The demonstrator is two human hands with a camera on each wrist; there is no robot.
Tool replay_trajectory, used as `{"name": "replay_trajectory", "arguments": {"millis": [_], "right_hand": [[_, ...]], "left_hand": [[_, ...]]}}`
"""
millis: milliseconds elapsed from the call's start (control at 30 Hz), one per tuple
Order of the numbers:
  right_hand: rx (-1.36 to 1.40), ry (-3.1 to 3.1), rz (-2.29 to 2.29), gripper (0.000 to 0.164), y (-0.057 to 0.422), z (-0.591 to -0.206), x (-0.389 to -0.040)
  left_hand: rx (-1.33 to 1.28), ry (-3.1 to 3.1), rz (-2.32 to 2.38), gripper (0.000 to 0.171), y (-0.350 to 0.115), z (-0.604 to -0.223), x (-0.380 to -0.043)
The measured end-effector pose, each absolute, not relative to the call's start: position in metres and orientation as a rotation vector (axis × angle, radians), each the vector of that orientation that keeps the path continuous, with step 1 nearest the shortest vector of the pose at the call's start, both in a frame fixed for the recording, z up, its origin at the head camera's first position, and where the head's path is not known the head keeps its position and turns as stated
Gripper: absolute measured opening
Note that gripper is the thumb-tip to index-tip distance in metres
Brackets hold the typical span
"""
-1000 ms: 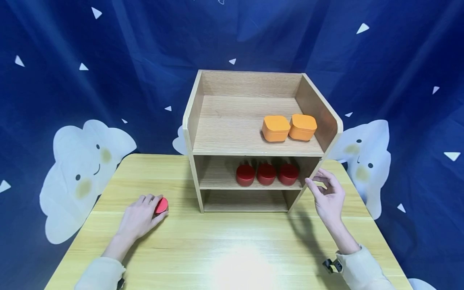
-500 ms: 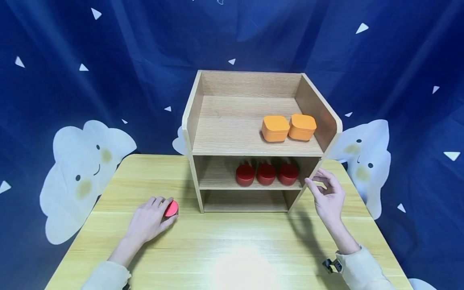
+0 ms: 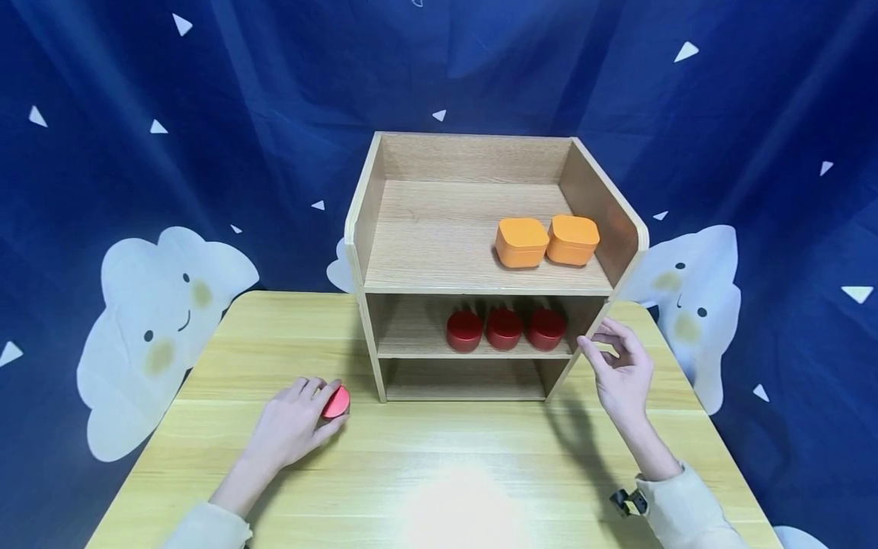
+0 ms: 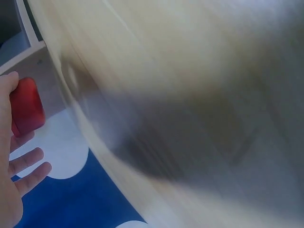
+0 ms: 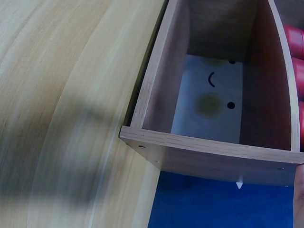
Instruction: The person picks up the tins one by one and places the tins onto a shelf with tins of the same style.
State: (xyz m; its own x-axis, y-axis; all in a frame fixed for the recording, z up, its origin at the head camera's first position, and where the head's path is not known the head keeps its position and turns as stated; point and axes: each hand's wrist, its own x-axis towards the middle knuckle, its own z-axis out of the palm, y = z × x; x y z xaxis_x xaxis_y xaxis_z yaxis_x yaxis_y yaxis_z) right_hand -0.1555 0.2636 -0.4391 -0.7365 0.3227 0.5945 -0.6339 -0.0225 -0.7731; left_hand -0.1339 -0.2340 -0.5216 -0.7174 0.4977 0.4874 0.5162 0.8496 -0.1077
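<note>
My left hand (image 3: 291, 427) grips a small red round tin (image 3: 337, 402) low over the table, left of the wooden shelf. In the left wrist view the red tin (image 4: 27, 107) sits by the thumb, while the lower fingers (image 4: 35, 173) spread away from it. At the shelf's right side, my right hand (image 3: 623, 374) holds the side panel, thumb tip on its front edge and fingers bent at the outer face. Only a sliver of that hand (image 5: 299, 194) shows in the right wrist view, at the panel of the shelf (image 5: 213, 145).
Three dark red tins (image 3: 504, 329) stand in a row on the middle level. Two orange rounded-square tins (image 3: 521, 244) sit on the top level at right. Beneath everything is a light wood table (image 3: 384, 473); a blue curtain (image 3: 295, 91) with clouds hangs behind.
My left hand has moved to the right with the red tin, closer to the shelf and slightly nearer the front. The right hand has stayed at the side panel.
</note>
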Motion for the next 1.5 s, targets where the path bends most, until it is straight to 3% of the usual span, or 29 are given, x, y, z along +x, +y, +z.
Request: {"name": "replay_trajectory", "arguments": {"millis": [1500], "right_hand": [[0.330,-1.593,1.818,0.043,0.263,-0.438,-0.157]], "left_hand": [[-0.756,-2.271,-0.307,0.061,-0.132,-0.493,-0.111]]}}
